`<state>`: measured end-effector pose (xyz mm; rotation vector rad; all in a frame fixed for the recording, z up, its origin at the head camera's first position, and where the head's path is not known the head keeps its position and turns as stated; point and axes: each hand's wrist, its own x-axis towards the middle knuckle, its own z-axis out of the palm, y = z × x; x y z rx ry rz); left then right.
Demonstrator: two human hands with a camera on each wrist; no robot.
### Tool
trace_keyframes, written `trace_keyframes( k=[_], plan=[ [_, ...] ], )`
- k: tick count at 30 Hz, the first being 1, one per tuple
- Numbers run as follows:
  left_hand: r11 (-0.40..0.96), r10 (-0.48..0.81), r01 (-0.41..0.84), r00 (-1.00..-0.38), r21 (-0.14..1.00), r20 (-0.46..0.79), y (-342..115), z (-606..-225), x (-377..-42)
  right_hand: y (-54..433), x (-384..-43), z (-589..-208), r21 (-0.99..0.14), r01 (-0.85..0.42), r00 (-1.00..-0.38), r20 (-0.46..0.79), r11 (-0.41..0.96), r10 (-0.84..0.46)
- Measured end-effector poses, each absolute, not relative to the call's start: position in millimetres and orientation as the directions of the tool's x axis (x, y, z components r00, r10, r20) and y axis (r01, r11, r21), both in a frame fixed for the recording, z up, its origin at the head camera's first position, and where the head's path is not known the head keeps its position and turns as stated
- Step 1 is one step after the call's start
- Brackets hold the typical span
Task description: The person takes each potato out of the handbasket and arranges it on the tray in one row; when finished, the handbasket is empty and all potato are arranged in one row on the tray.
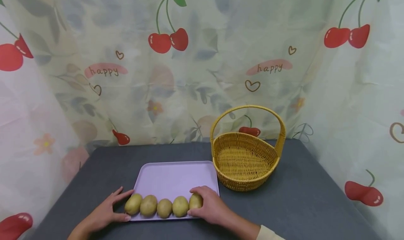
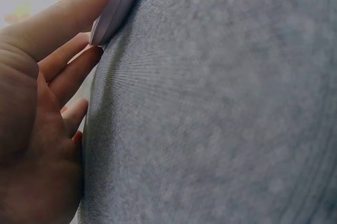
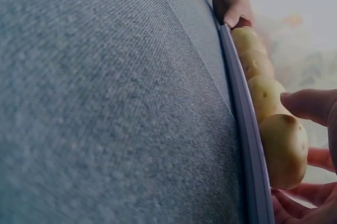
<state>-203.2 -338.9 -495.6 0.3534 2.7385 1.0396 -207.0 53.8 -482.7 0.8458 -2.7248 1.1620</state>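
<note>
Several potatoes [image 1: 164,208] stand in a row along the near edge of a lilac tray [image 1: 176,178]. My right hand [image 1: 209,205] curls its thumb and fingers round the rightmost potato [image 3: 284,150], partly hiding it in the head view. At the row's other end, my left hand [image 1: 105,210] spreads thumb and fingers beside the leftmost potato [image 1: 133,203]. Its thumb [image 2: 68,21] touches the tray's near left corner, with the other fingers extended along the left side in the left wrist view.
A woven basket [image 1: 244,184] with a tall arched handle stands right of the tray, close to its far right corner. Dark grey cloth [image 1: 284,208] covers the table. A curtain [image 1: 202,64] printed with cherries hangs behind and at both sides.
</note>
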Motion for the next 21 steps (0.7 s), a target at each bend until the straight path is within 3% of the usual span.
trace_keyframes(
  k=[11, 21],
  plan=[
    [0.726, 0.289, 0.166, -0.954, 0.667, -0.076, -337, -497, -206, 88, -200, -479, -0.681, -0.515, -0.841, 0.283, 0.521, -0.461],
    [0.667, 0.336, 0.164, -0.937, 0.726, -0.097, -350, -493, -196, 176, -189, -474, -0.746, -0.484, -0.829, 0.221, 0.458, -0.514]
  ],
)
